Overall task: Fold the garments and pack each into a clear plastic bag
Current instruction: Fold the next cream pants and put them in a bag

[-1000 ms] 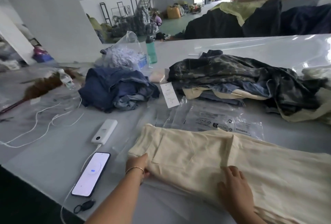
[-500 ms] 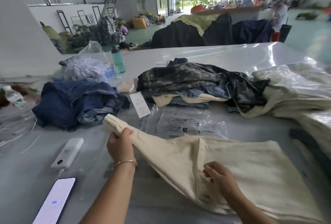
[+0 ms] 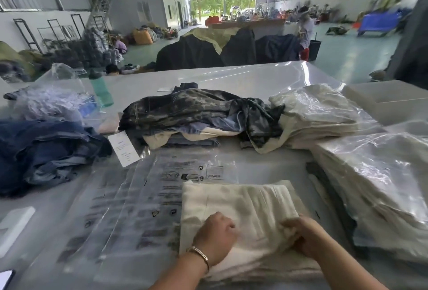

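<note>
A cream garment (image 3: 240, 204) lies folded into a thick rectangle on the table in front of me. My left hand (image 3: 215, 238), with a bracelet at the wrist, sits on its near left part with fingers curled into the cloth. My right hand (image 3: 303, 236) grips a bunched fold at its near right edge. Flat clear plastic bags (image 3: 139, 197) with printed warnings lie spread on the table just left of and behind the garment.
A heap of dark camouflage and denim garments (image 3: 196, 113) lies behind the bags, with a blue denim pile (image 3: 46, 150) at left. Stacks of bagged cream garments (image 3: 382, 185) crowd the right side. A green bottle (image 3: 102, 90), a paper tag (image 3: 124, 148) and a power bank (image 3: 16, 225) are nearby.
My left hand carried the garment's left end over to the right, so the long cream cloth is now a compact folded stack. Both hands came together on its near edge.
</note>
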The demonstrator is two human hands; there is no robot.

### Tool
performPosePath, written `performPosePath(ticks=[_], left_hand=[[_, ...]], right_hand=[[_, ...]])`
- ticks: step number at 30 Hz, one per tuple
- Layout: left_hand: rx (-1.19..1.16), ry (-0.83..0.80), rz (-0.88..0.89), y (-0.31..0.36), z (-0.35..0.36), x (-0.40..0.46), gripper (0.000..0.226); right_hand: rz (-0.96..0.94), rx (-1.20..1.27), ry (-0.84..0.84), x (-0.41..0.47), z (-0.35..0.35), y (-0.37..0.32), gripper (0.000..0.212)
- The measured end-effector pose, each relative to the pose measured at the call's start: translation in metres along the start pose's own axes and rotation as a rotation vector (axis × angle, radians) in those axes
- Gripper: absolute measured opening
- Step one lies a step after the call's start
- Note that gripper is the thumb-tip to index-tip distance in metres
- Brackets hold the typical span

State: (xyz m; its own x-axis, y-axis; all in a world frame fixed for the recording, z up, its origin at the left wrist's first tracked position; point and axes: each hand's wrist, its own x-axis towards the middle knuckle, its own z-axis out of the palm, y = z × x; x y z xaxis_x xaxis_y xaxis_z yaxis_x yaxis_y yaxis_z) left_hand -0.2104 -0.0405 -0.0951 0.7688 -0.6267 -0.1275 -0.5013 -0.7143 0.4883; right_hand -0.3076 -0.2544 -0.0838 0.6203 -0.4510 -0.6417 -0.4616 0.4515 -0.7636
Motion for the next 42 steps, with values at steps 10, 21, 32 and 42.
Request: performPosePath(ticks=[10, 21, 32, 42], left_hand=[[0.169, 0.224, -0.372, -0.054, -0.004, -0.007, 0.061], [-0.747, 0.208, -0.528, -0.046, -0.008, -0.010, 0.033], [-0.111, 0.210, -0.483, -0.076, -0.020, -0.025, 0.038], [0.293, -0.163, -0.061, -0.142, -0.050, -0.077, 0.043]], right_hand=[[-0.333, -0.256, 0.254, -0.003, -0.028, -0.007, 0.018], [-0.712, -1.571, 0.116, 0.006, 0.018, 0.036, 0.066], [-0.787, -1.563, 0.166, 0.025, 0.057, -0.007, 0.040], [-0.549, -1.660, -0.180, 0.098, 0.095, -0.063, 0.118]])
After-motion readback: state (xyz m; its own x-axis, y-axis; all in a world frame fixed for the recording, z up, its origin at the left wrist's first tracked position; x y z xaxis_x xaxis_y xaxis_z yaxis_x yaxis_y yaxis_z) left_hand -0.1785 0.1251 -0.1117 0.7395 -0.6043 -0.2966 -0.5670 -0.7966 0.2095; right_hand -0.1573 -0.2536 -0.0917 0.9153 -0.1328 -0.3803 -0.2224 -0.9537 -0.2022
